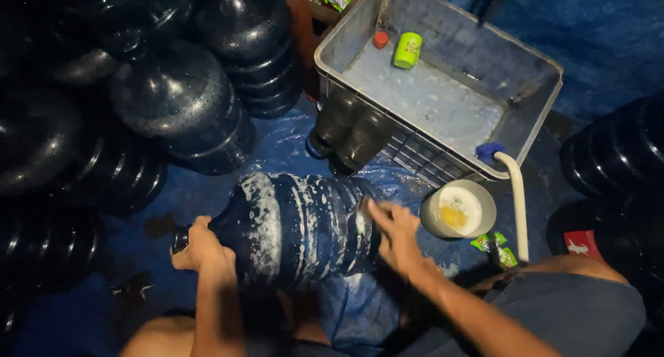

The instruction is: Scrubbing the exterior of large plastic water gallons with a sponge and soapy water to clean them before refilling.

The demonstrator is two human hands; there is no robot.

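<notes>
- Head view: a large dark blue water jug (297,226) lies on its side on the blue tarp floor (277,146), streaked all over with white soap foam, its neck pointing to the person's left.
- The left hand (200,250) sits at the neck end of the jug, its fingers (188,260) curled snugly around the mouth and gripping it.
- The right hand (395,234) lies on the base end of the jug, its fingers (379,212) spread open and flat against the foamy wall; the hand is blurred and closes on nothing.
- Just beside the right hand stands a small round tub (459,209) with whitish liquid and something yellow inside.
- Behind the jug rests a grey plastic crate (532,98) holding shallow water, a green cup (407,50) and a small red cap (380,40).
- A white hose (517,198) with a blue end hooks over the crate's near corner.
- Green sachets (496,245) lie on the floor near the tub.
- Many more dark jugs (180,101) stand crowded to the left and behind.
</notes>
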